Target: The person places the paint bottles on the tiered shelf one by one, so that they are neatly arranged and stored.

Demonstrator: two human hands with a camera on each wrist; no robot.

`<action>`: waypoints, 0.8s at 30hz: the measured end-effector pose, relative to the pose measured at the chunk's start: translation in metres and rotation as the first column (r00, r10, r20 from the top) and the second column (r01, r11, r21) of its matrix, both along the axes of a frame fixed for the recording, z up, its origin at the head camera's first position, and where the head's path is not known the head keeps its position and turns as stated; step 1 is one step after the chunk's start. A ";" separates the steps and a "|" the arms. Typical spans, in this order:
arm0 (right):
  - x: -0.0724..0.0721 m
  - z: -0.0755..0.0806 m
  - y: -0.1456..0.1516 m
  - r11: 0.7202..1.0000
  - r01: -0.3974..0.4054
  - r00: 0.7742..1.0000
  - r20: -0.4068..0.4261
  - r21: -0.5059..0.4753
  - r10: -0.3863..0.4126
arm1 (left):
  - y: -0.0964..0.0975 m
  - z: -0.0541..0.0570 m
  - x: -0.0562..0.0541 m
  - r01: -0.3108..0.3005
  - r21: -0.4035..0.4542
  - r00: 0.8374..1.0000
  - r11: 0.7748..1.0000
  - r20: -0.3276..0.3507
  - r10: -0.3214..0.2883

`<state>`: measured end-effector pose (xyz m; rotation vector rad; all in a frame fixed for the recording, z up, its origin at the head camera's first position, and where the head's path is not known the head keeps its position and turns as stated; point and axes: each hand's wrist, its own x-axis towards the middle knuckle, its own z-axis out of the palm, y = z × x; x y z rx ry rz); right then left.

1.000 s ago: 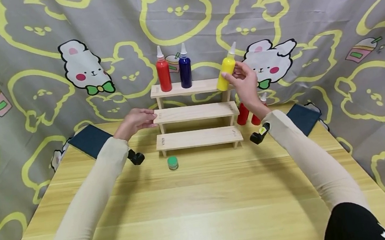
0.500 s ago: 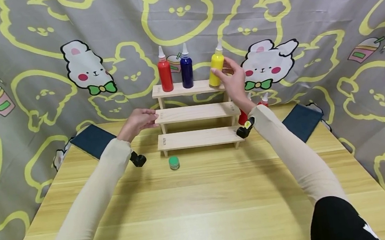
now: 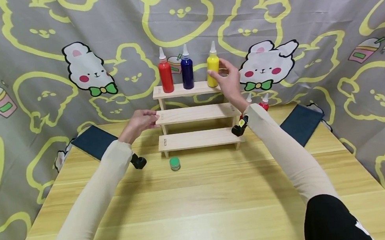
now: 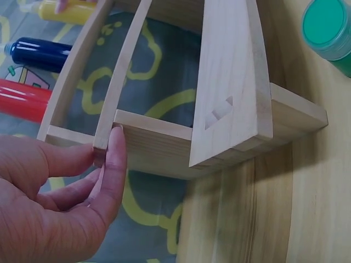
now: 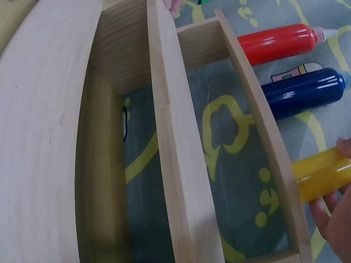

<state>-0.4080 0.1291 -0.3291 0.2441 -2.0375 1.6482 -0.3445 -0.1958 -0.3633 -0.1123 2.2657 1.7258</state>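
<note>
My right hand [image 3: 229, 81] grips a yellow squeeze bottle [image 3: 213, 69] with a white pointed cap. The bottle stands upright at the top board of a three-tier wooden shelf [image 3: 197, 113]. Left of it on that board are a blue squeeze bottle [image 3: 187, 73] and a red squeeze bottle [image 3: 165, 76]. At the shelf's left side, my left hand [image 3: 139, 123] pinches the end of the middle board, thumb on one face and fingers on the other, as the left wrist view shows. In the right wrist view the yellow bottle [image 5: 323, 174] sits between thumb and fingers.
A small green-lidded jar [image 3: 175, 163] stands before the shelf on the wooden table [image 3: 196, 214]. Red bottles [image 3: 264, 103] stand behind my right forearm, partly hidden. Dark blue pads [image 3: 95, 141] lie at both sides. A patterned curtain [image 3: 106, 19] hangs behind.
My right hand has moved left with the yellow bottle, which has gone from tilted to upright and come nearer the blue one. The left hand keeps its hold on the middle board.
</note>
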 end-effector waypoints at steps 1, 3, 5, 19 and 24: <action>-0.001 -0.001 0.000 1.000 -0.003 1.000 0.006 -0.002 0.003 | 0.000 0.000 0.000 0.001 0.003 1.000 1.000 -0.001 -0.001; -0.003 -0.003 0.001 1.000 -0.006 1.000 0.011 -0.005 0.006 | 0.000 0.000 0.000 0.002 0.011 1.000 1.000 0.001 -0.002; -0.004 -0.004 0.002 1.000 -0.008 1.000 0.020 -0.007 0.008 | 0.000 0.000 0.000 0.003 0.023 1.000 1.000 0.006 -0.003; -0.003 -0.015 -0.005 0.999 0.000 1.000 0.016 -0.047 0.001 | -0.003 -0.003 0.003 0.026 0.015 1.000 1.000 0.004 -0.026; -0.005 -0.015 -0.008 0.998 0.036 0.999 -0.027 -0.059 -0.037 | -0.002 -0.002 0.000 0.026 0.043 1.000 0.999 -0.006 -0.025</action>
